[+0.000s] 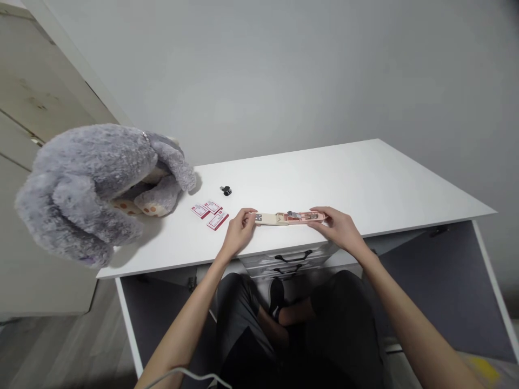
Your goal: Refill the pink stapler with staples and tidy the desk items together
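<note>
A cream and pink stapler [287,218] lies folded out flat near the front edge of the white cabinet top. Its cream base with the metal plate points left, and the pink part with the metal inside points right. The fingers of my left hand [242,228] are closed on the base end. At the other end, my right hand [337,227] grips the pink part between thumb and fingers. Left of my left hand are several small red and white boxes [218,220], perhaps of staples. Behind them sits a small black object [226,190], possibly a staple remover.
A large grey plush toy [101,162] takes up the left end of the white top [324,173]. Drawers with black handles [293,256] are below the front edge, between open cabinet doors [441,281]. A pale cable [186,371] crosses my left forearm.
</note>
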{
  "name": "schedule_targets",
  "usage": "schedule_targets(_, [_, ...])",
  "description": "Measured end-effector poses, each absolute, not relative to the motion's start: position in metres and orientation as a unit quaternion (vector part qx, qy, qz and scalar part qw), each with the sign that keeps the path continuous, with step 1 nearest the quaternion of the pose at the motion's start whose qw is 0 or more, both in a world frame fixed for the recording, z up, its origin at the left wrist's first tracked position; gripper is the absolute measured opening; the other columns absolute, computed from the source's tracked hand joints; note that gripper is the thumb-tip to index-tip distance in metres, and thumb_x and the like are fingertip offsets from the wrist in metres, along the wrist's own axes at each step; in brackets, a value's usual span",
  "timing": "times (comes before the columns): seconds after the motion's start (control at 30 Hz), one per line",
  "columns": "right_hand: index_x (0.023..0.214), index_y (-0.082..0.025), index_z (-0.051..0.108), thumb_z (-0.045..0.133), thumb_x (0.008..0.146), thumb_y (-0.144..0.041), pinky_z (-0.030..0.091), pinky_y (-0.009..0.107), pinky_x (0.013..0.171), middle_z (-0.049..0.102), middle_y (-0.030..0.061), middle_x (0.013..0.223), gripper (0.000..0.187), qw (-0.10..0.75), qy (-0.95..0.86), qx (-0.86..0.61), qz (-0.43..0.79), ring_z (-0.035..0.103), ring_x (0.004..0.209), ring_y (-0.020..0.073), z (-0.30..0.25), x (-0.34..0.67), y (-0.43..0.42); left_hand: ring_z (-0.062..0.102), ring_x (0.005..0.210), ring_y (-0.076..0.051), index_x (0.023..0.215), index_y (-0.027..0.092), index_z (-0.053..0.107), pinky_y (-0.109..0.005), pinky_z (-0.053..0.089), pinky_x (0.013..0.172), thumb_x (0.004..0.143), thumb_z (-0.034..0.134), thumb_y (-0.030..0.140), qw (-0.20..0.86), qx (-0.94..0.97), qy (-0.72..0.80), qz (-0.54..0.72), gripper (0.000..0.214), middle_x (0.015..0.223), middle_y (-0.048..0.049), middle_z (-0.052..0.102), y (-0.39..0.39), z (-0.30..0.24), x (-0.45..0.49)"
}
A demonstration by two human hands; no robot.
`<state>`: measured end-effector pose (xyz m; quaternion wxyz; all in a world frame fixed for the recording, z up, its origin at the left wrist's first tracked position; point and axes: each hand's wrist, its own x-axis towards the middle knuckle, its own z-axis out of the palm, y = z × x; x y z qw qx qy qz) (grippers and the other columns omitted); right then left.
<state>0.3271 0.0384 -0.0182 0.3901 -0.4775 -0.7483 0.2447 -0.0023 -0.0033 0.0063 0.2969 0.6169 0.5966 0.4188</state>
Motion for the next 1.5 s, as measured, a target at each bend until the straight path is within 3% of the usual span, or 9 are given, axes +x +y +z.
schedule_targets(0.27, [0.115, -0.024, 0.078, 0.082, 0.086, -0.058, 0.059, 0.043, 0.079, 0.083, 0.009, 0.106, 0.044, 0.407, -0.71, -0.497, 0.289, 0.073, 0.082, 0.0268, 0.002, 0.326, 0.033, 0.051, 0.069, -0.015, 0.133, 0.022, 0.07, -0.029, 0.039, 0.066, 0.092, 0.075, 0.054, 0.292, 0.639, 0.596, 0.389, 0.052, 0.084, 0.0007, 0.065, -0.009, 0.016, -0.002])
schedule_targets(0.53, [0.119, -0.024, 0.075, 0.082, 0.089, -0.057, 0.063, 0.044, 0.09, 0.082, 0.0103, 0.119, 0.045, 0.446, -0.69, -0.435, 0.369, 0.078, 0.105, 0.0308, 0.042, 0.306, 0.017, 0.042, 0.066, -0.013, 0.13, 0.02, 0.072, -0.027, 0.033, 0.063, 0.09, 0.078, 0.05, 0.316, 0.637, 0.581, 0.396, 0.05, 0.08, 0.002, 0.061, -0.01, 0.019, -0.002])
schedule_targets(0.67, [0.12, -0.025, 0.076, 0.083, 0.088, -0.052, 0.064, 0.042, 0.084, 0.083, 0.0086, 0.115, 0.043, 0.45, -0.694, -0.424, 0.369, 0.078, 0.092, 0.0267, 0.057, 0.289, 0.015, 0.04, 0.065, -0.012, 0.128, 0.02, 0.074, -0.027, 0.03, 0.061, 0.089, 0.08, 0.049, 0.322, 0.64, 0.575, 0.396, 0.049, 0.079, 0.0022, 0.062, -0.011, 0.02, -0.002])
schedule_targets(0.87, [0.118, -0.024, 0.079, 0.083, 0.089, -0.05, 0.063, 0.04, 0.078, 0.081, 0.006, 0.097, 0.04, 0.438, -0.724, -0.411, 0.339, 0.073, 0.081, 0.0232, 0.063, 0.263, 0.019, 0.046, 0.067, -0.013, 0.124, 0.02, 0.075, -0.027, 0.034, 0.063, 0.087, 0.082, 0.05, 0.331, 0.646, 0.562, 0.396, 0.048, 0.087, -0.0002, 0.07, -0.011, 0.017, -0.003])
schedule_targets(1.13, [0.121, -0.026, 0.08, 0.074, 0.098, -0.047, 0.06, 0.039, 0.081, 0.082, 0.0062, 0.115, 0.031, 0.415, -0.774, -0.39, 0.277, 0.07, 0.08, 0.0217, 0.062, 0.241, 0.02, 0.059, 0.079, -0.017, 0.123, 0.019, 0.074, -0.029, 0.043, 0.071, 0.086, 0.084, 0.049, 0.343, 0.652, 0.541, 0.405, 0.048, 0.098, -0.0041, 0.077, -0.009, 0.01, -0.006])
schedule_targets(1.5, [0.132, -0.027, 0.077, 0.069, 0.104, -0.047, 0.056, 0.043, 0.089, 0.082, 0.0072, 0.119, 0.035, 0.374, -0.828, -0.358, 0.215, 0.068, 0.098, 0.0282, 0.055, 0.227, 0.025, 0.053, 0.073, -0.015, 0.124, 0.019, 0.075, -0.028, 0.04, 0.069, 0.087, 0.083, 0.054, 0.333, 0.657, 0.546, 0.399, 0.051, 0.092, -0.0015, 0.075, -0.01, 0.009, -0.006])
